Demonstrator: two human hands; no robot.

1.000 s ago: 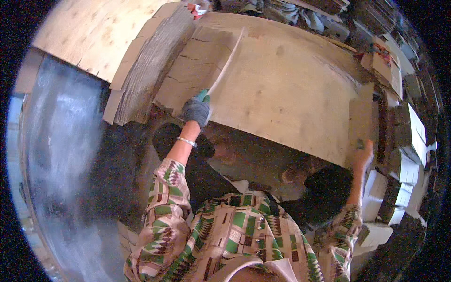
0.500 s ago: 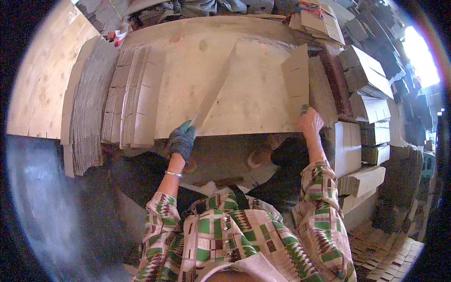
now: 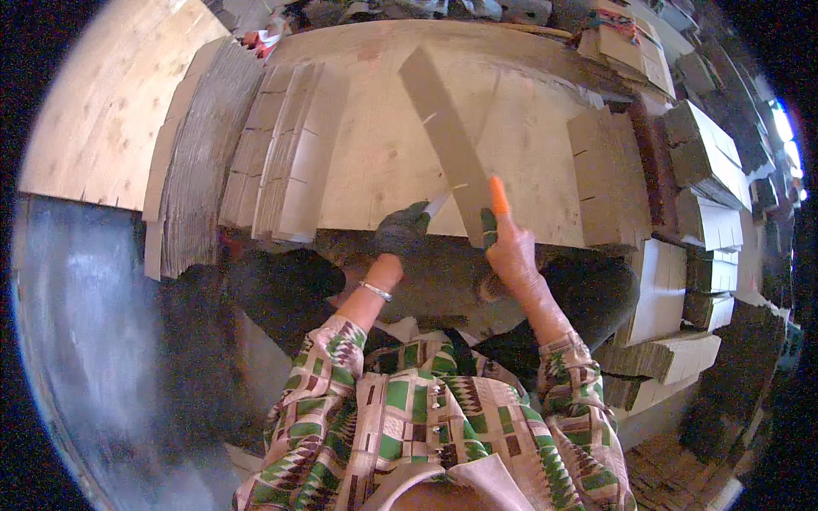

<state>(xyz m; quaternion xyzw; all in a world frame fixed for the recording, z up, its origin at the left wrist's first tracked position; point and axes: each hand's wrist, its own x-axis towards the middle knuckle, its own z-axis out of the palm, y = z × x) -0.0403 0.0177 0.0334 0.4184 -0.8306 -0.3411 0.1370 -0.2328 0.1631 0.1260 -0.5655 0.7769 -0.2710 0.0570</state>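
Note:
My right hand (image 3: 514, 251), with an orange cover on the index finger and a green one on the thumb, grips the near end of a slotted cardboard strip (image 3: 443, 119). The strip leans up and to the left over the wooden board (image 3: 366, 170). My left hand (image 3: 403, 230), in a dark grey-green glove, is closed on a second strip (image 3: 437, 203), pale and blurred, seen nearly edge-on. Its far part is hard to make out. Both hands are close together at the board's near edge, the strips almost crossing.
Slotted cardboard stacks (image 3: 294, 153) stand on the board's left, beside a taller stack (image 3: 204, 153). Another pile (image 3: 607, 175) lies on its right. Bundles (image 3: 703, 162) are heaped farther right. A wooden panel (image 3: 119, 94) is at far left.
My right hand has moved left with its strip, which now leans left over the board's middle. My left hand has shifted toward it. The view has also turned slightly.

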